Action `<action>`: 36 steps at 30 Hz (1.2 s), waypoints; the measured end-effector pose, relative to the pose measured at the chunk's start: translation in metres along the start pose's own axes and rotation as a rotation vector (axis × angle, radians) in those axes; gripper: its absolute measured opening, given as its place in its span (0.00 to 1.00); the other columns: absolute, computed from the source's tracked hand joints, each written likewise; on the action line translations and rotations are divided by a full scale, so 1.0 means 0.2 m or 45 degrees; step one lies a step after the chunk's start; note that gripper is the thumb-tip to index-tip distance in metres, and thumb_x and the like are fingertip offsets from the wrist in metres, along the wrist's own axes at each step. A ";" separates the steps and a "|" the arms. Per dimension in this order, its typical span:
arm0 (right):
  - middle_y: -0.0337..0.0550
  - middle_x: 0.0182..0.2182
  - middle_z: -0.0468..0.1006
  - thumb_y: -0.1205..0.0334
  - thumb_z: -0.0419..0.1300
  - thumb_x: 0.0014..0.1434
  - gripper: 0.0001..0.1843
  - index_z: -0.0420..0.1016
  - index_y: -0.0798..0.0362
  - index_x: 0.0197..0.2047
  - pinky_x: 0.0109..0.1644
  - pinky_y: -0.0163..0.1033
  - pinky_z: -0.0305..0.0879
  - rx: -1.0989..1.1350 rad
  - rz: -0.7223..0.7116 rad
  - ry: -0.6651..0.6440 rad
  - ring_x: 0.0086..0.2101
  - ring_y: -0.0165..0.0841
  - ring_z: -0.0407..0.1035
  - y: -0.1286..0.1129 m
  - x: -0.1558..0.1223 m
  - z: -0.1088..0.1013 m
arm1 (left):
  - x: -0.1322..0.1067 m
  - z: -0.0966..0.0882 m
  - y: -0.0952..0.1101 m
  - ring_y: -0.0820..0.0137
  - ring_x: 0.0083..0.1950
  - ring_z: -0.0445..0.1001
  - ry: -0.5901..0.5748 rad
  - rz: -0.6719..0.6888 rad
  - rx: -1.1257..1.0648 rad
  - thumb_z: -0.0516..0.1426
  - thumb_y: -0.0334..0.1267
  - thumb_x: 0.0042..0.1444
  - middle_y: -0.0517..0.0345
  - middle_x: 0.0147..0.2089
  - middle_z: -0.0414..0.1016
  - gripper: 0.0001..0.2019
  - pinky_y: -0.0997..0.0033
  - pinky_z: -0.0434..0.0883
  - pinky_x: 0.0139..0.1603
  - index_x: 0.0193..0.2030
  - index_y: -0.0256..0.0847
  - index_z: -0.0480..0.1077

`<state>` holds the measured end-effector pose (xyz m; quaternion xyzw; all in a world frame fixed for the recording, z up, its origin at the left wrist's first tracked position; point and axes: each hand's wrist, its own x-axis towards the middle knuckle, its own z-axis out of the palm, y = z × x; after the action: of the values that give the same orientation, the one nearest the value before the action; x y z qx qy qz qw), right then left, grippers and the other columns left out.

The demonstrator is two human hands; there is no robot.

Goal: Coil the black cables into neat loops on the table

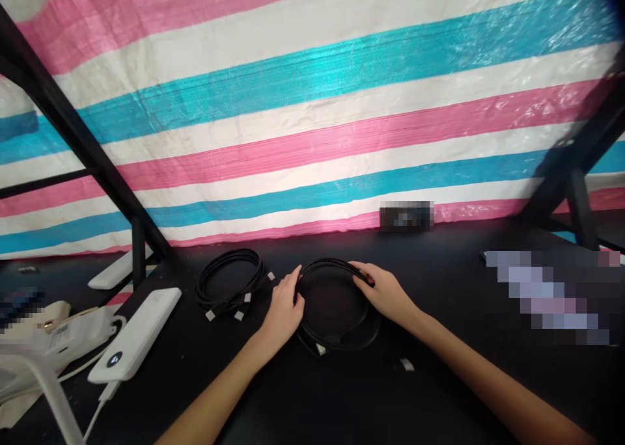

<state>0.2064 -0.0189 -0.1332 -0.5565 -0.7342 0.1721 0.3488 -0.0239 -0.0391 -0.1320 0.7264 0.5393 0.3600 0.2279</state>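
Observation:
A coiled black cable (344, 347) lies on the black table in front of me, with a pale plug at its lower left. My left hand (284, 302) is closed on the left side of the loop, with the thumb on the inside. My right hand (388, 292) pinches the upper right of the same coil between thumb and fingers. To the left of my left hand rests a second coiled black cable (200, 289), with several pale tips around its lower edge. A small whitish piece (407, 365) lies on the table below my right hand.
A white power bank (146, 331) with a plugged-in cable lies at left, beside a white power strip (81, 334). A blurred dark box (406, 217) stands at the back, and a pixelated item (547, 295) at right. Slanted black frame bars (78, 123) flank a striped sheet.

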 end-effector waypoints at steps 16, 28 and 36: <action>0.41 0.37 0.70 0.62 0.53 0.51 0.23 0.65 0.50 0.52 0.13 0.29 0.55 1.012 0.416 -0.155 0.15 0.20 0.55 -0.10 0.00 -0.01 | -0.01 0.00 0.11 0.70 0.33 0.76 -0.183 -0.211 -0.686 0.52 0.33 0.54 0.44 0.52 0.71 0.32 0.67 0.71 0.37 0.65 0.37 0.48; 0.25 0.13 0.42 0.60 0.59 0.49 0.17 0.52 0.51 0.21 0.14 0.29 0.30 1.699 0.534 -0.241 0.14 0.20 0.30 -0.20 -0.01 -0.14 | -0.06 -0.08 0.21 0.60 0.60 0.64 -0.881 -0.303 -1.422 0.51 0.39 0.57 0.43 0.60 0.66 0.26 0.59 0.54 0.62 0.62 0.37 0.59; 0.24 0.13 0.41 0.57 0.59 0.49 0.10 0.66 0.52 0.34 0.16 0.31 0.29 1.526 0.428 -0.128 0.15 0.22 0.30 -0.22 -0.03 -0.12 | -0.09 -0.10 0.22 0.61 0.58 0.66 -1.306 -0.403 -1.274 0.50 0.38 0.52 0.47 0.58 0.68 0.29 0.60 0.54 0.61 0.63 0.38 0.58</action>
<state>0.1947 -0.0422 -0.0904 -0.3633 -0.4280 0.6326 0.5335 -0.0148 -0.0719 -0.0922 0.5260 0.2346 0.1407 0.8053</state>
